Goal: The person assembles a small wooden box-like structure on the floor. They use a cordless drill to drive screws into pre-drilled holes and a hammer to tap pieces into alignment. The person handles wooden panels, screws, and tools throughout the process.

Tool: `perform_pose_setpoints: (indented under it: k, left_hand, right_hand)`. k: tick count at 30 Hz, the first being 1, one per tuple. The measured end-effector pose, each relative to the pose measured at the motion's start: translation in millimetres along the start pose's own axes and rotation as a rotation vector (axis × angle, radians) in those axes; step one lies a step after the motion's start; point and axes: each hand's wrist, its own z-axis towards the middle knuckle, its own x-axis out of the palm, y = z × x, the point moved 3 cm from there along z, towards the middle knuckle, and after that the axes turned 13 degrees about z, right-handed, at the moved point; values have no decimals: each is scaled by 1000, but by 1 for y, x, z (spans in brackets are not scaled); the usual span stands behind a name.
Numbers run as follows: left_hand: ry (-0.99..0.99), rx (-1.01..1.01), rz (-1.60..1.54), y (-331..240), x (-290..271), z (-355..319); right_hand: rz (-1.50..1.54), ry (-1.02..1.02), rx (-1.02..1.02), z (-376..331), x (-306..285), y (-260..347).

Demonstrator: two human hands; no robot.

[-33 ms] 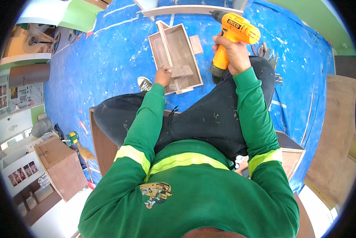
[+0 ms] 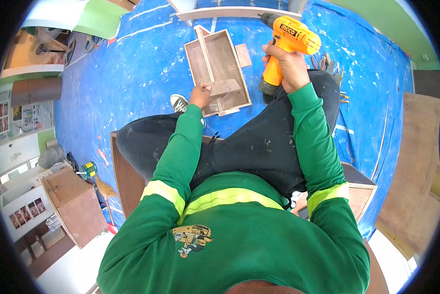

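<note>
Wooden box (image 2: 224, 61) on white-flecked blue sheeting (image 2: 141, 73)

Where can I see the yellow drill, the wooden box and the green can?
Yellow drill (image 2: 291, 38): head view, on its body.
Wooden box (image 2: 222, 63): head view, on its bare inner floor.
Green can (image 2: 88, 170): head view, on its side.

- A blue, white-flecked plastic sheet (image 2: 136, 73) spread over the floor
- A cluster of hand tools (image 2: 330, 67), some yellow-handled, toward the sheet's right edge
- A large light-brown plywood panel (image 2: 411, 171) along that right edge
- A green cylindrical can (image 2: 88, 169) with yellow markings, near the sheet's lower left edge
- A straw-coloured broom (image 2: 104, 188) near the can
- A brown boxy wooden cabinet (image 2: 81, 210) beyond that edge
</note>
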Motion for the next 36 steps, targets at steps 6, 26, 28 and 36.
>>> perform_pose_setpoints:
  k: [6, 26, 28, 36]
  left_hand:
    - [-23, -260, -625, 13, -8, -33]
    - [-196, -95, -1102, -2, -8, -75]
    - [-216, -138, -1096, -4, 14, -82]
    - [-157, -256, -1074, -12, 37, -91]
  right_hand:
    - [-133, 91, -19, -4, 18, -15]
    - [-595, 533, 399, -25, 52, -71]
    - [-668, 542, 398, -27, 51, -80]
    - [-809, 548, 399, -7, 38, -109]
